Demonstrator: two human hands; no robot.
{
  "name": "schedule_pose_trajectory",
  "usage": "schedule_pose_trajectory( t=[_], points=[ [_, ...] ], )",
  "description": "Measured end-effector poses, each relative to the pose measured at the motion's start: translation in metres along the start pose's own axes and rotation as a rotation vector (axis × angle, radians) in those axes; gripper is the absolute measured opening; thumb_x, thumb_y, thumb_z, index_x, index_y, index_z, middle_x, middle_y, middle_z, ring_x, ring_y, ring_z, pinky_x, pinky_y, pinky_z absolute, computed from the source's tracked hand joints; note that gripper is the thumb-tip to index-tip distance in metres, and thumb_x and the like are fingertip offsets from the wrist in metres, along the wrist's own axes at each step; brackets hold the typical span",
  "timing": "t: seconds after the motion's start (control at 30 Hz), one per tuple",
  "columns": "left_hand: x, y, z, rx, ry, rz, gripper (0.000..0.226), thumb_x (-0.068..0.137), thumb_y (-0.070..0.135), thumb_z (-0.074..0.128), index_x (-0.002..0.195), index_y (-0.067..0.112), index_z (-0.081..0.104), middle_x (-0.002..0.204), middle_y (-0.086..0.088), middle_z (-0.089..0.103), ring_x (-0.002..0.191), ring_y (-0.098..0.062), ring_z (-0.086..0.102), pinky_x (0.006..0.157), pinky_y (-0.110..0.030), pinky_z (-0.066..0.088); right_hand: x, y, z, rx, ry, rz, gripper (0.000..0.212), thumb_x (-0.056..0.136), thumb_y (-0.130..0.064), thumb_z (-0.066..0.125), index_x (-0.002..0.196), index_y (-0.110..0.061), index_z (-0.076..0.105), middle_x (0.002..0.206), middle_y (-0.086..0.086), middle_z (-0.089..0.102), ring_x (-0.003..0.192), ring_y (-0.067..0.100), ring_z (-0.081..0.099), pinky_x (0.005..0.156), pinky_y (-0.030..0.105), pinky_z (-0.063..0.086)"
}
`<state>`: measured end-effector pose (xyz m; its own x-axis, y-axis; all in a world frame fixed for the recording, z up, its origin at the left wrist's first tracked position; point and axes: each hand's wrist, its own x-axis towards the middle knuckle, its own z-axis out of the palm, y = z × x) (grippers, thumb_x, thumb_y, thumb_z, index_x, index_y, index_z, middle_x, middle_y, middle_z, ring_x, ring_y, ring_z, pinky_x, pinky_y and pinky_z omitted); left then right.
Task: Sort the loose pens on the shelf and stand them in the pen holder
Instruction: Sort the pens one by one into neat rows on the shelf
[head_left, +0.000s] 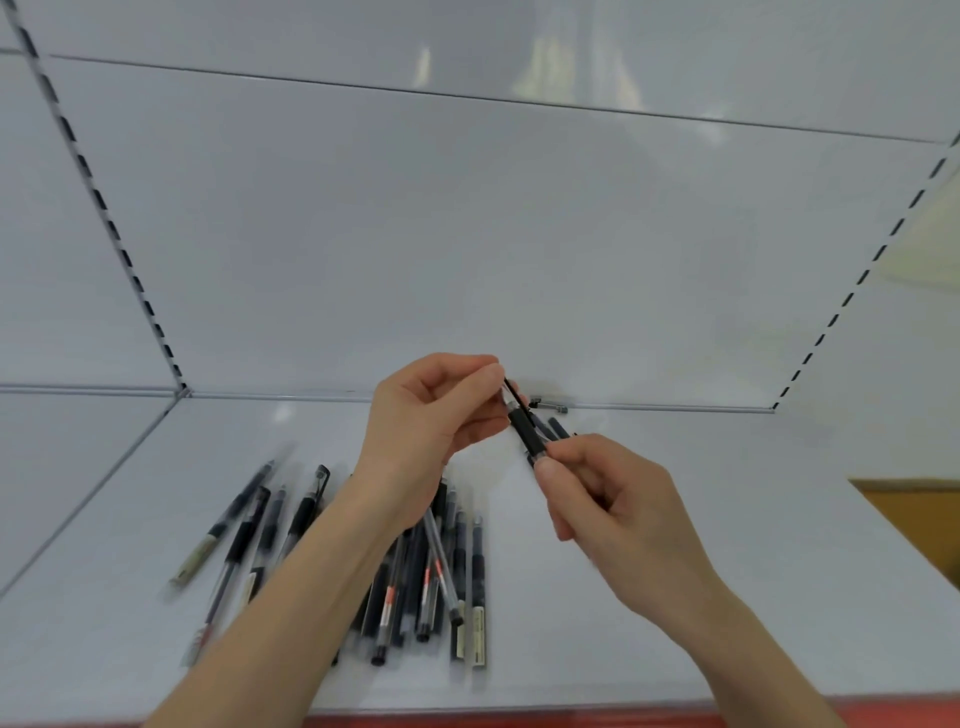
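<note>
While the left grip (431, 415) and right grip (618, 499) pinch opposite ends of one slanted pen (527, 428), the loose pens (457, 571) lie beneath the left grip.

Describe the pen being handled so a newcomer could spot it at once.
On the white shelf, look past the heap of loose pens toward the back edge. The pen slants in the air there, the left hand pinching its thin upper end and the right hand pinching its lower end. Unlike the heaped pens, it is off the shelf.
</note>
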<state>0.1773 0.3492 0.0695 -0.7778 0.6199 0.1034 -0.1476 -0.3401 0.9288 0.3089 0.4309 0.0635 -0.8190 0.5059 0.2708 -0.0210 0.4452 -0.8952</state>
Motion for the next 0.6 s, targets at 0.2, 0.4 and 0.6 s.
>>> schedule_pose_trajectory(
  t=[0.2, 0.4, 0.6],
  points=[
    [0.005, -0.005, -0.006, 0.045, 0.069, -0.025, 0.007, 0.084, 0.003, 0.061, 0.081, 0.008, 0.066, 0.066, -0.006, 0.068, 0.061, -0.017, 0.067, 0.061, -0.024, 0.058, 0.014, 0.008, -0.01, -0.047, -0.098, 0.1, 0.019, 0.091, -0.021, 0.054, 0.075, -0.017, 0.063, 0.058, -0.001, 0.066, 0.046, 0.006, 0.052, 0.048, 0.018, 0.041],
    [0.012, -0.024, -0.028, 0.618, 0.129, 0.039, 0.012, 0.084, 0.007, 0.06, 0.079, 0.014, 0.068, 0.073, -0.004, 0.065, 0.066, -0.022, 0.066, 0.072, -0.033, 0.057, 0.046, 0.053, -0.03, -0.541, 0.041, 0.104, 0.014, 0.087, -0.025, 0.058, 0.078, -0.019, 0.065, 0.076, -0.004, 0.068, 0.073, 0.013, 0.06, 0.072, 0.023, 0.047],
    [0.016, -0.034, -0.038, 1.116, 0.109, 0.085, 0.016, 0.084, 0.016, 0.057, 0.092, 0.013, 0.07, 0.087, 0.0, 0.069, 0.086, -0.019, 0.061, 0.083, -0.028, 0.048, 0.048, 0.062, -0.011, -0.794, -0.168, 0.193, 0.019, 0.083, -0.035, 0.059, 0.088, -0.017, 0.063, 0.086, -0.005, 0.06, 0.086, 0.017, 0.057, 0.07, 0.028, 0.04]
  ],
)
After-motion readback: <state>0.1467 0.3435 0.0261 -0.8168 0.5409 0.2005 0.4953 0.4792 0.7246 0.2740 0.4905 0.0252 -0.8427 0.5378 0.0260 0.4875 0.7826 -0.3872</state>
